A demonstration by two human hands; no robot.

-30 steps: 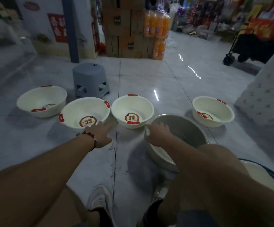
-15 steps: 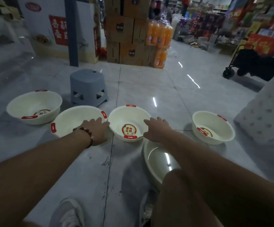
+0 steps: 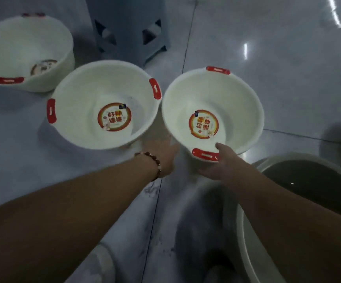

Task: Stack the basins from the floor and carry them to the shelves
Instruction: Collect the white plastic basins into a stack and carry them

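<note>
Now right hand (image 3: 220, 162) gripping middle white basin's (image 3: 235, 99) red handle (image 3: 205, 154) at 6 o'clock, left hand (image 3: 163, 158) spread wide beside it.

1. Left basin (image 3: 22, 48): white, with red handle tabs on its rim and a round sticker, brownish and blurred, on the bottom.
2. Middle basin (image 3: 104, 103): white, red tabs at left and right of the rim; its round sticker has a red-orange ring, a pale centre and red and yellow characters.
3. Right basin (image 3: 212, 111): white, red tabs at the far and near rim, with a like red-ringed sticker bearing yellow and red characters.
4. Big basin (image 3: 308, 180): pale grey-white rim, dark inside.
5. Stool (image 3: 128, 27): grey-blue, with dark triangular cut-outs.
6. Floor (image 3: 288, 88): glossy grey tiles, dark joints, white light streaks.
7. Bracelet (image 3: 155, 166): dark red beads.
</note>
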